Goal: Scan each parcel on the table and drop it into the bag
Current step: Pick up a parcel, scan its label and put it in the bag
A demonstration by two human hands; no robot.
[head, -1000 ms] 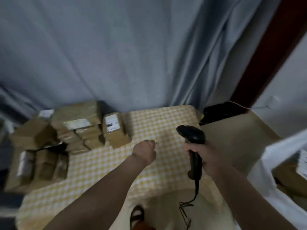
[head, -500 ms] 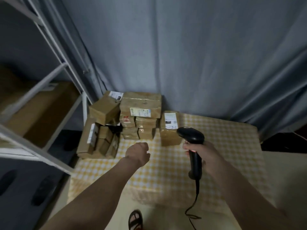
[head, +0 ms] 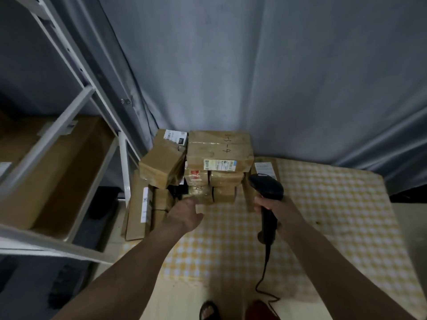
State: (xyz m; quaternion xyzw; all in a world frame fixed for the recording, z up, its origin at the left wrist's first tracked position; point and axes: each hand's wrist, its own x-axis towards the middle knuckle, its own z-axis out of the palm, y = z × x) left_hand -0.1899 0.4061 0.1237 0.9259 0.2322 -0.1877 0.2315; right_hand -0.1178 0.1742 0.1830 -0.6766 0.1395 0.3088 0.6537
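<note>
Several brown taped parcels are stacked at the table's far left corner. A large parcel marked "3-3-4" tops the pile, and a tilted parcel leans at its left. My left hand reaches the foot of the pile, its fingers against a small low parcel; I cannot see a closed grip. My right hand grips the handle of a black barcode scanner, which is held upright in front of another labelled parcel. No bag is in view.
A yellow checked cloth covers the table. A white metal shelf with a big cardboard box stands at the left. Grey curtain hangs behind. The scanner cable drops to the floor near my sandalled feet.
The view has swung left, away from the white bag. My left hand has moved forward from above the cloth to the foot of the parcel pile. The scanner stays in my right hand.
</note>
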